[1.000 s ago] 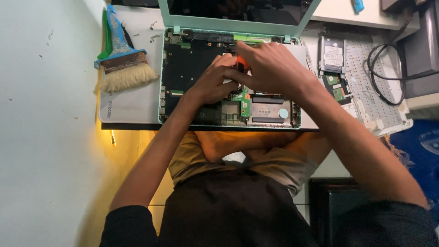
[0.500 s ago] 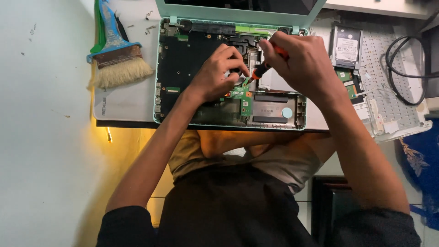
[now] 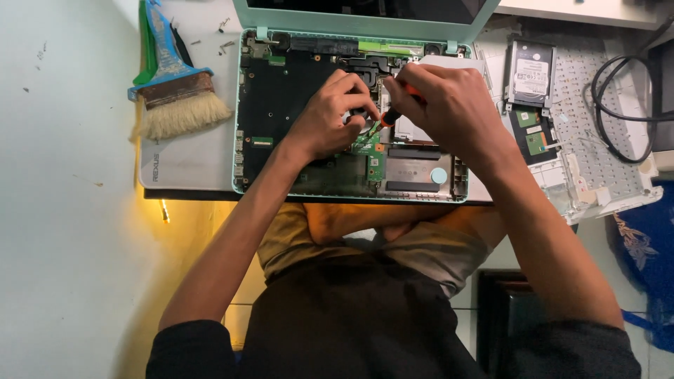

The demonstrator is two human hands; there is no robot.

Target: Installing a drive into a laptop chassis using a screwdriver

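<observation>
An opened mint-green laptop (image 3: 242, 126) lies on a low table with its keyboard cover off, so the black board and green circuit parts (image 3: 372, 158) are bare. My right hand (image 3: 449, 109) grips an orange-handled screwdriver (image 3: 390, 116) whose tip points down at the middle of the board. My left hand (image 3: 333, 116) rests on the board just left of the tip, fingers curled and pinching near it; whether it holds anything small is hidden.
A wide paintbrush (image 3: 175, 98) with a blue handle lies on the table's left part. A hard drive (image 3: 530, 70), a small green board (image 3: 535, 140) and the removed white keyboard frame (image 3: 604, 140) sit at the right, beside black cables (image 3: 625, 98).
My right hand with the screwdriver has shifted a little to the right and down toward the board's middle. The left hand stays beside the tip. The view has also shifted.
</observation>
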